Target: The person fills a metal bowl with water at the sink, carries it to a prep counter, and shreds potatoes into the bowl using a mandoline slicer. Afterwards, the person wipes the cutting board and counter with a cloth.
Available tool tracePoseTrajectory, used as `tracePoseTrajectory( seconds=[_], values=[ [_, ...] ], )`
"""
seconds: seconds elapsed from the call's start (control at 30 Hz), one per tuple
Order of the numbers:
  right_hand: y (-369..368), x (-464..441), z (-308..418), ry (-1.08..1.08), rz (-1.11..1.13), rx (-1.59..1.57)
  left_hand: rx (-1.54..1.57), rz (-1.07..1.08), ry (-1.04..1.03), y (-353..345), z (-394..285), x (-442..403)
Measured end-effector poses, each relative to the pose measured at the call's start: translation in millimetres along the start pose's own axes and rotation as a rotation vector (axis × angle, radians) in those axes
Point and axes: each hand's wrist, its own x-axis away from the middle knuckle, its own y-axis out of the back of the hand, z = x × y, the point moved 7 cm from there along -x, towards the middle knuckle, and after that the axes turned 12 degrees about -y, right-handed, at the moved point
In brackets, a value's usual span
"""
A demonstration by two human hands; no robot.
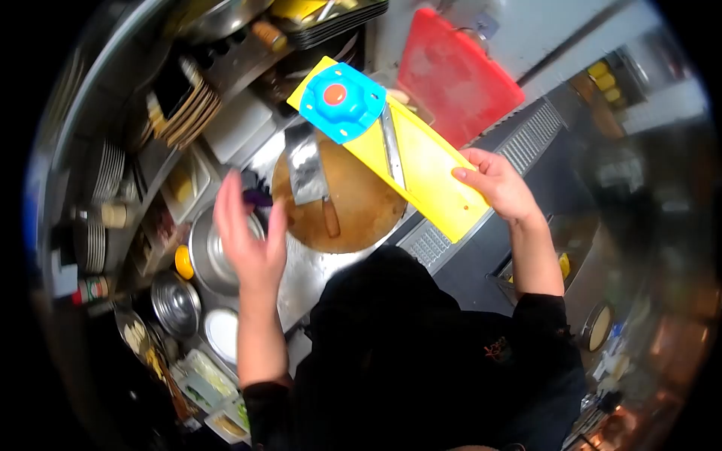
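My right hand (492,180) grips the lower right end of a yellow slicer board (429,165), thumb on top. The board has a slanted metal blade (392,146) across it, and a blue holder with a red knob (342,101) sits at its upper left end. My left hand (250,233) is raised with its fingers apart and nothing in it, left of a round wooden chopping block (361,195). On the block lies a cleaver (307,169) with a wooden handle. The slicer is held above the block and hides part of it.
A red cutting board (455,75) leans on the wall at the back. Metal pots (218,255), a silver lid (176,303) and a white round container (223,334) stand on the left. Stacked plates (109,173) fill the left shelf. A drain grate (526,143) runs along the right.
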Motion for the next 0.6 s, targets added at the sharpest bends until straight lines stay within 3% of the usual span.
tracePoseTrajectory(
  seconds=[0.1, 0.27, 0.4, 0.6],
  values=[
    [-50.9, -9.2, -24.8, -0.031, 0.082, 0.095, 0.025, 0.098, 0.012, -19.8, 4.8, -41.5],
    [-141.8, -43.5, -67.6, 0.045, 0.139, 0.203, -0.235, 0.397, 0.351, -34.6, 80.7, -24.6],
    [-204.7, -51.9, -66.7, 0.205, 0.101, 0.386, -0.261, 0.399, 0.533, -2.2, 137.5, 24.6],
    [-291.6, -62.0, -82.7, 0.259, 0.239, 0.439, -0.091, 0.146, 0.701, 70.6, 205.4, 98.4]
  ],
)
